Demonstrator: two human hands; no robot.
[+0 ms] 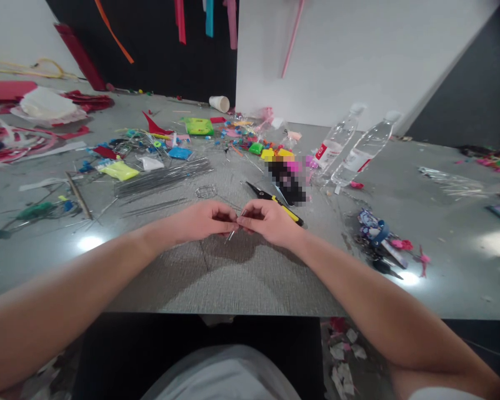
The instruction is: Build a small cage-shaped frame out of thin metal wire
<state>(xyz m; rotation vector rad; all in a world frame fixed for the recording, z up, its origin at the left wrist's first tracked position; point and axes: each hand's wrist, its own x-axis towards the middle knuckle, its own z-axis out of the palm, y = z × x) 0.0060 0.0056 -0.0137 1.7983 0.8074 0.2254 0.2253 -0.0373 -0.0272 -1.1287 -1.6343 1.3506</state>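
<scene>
Wire point(231, 235), seemingly thin, pinched between left hand point(208, 221) and right hand point(266, 221).

Probably a craft workshop: grey table point(250, 289) strewn with wire bundles point(162, 179), pliers point(275, 203), bright scraps point(233, 136).

Thin shiny metal wire point(232, 234) between my fingers, glossy grey table point(441, 278) below, clear plastic bottles point(345, 147) beyond.

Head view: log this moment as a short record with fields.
left hand: pinching a thin wire with the right hand
right hand: fingertips meet the left's on the wire
pliers: yellow-handled, lying on the table just behind the right hand
bottles: two clear ones, lying right of centre
table: grey, strewn with craft bits
</scene>
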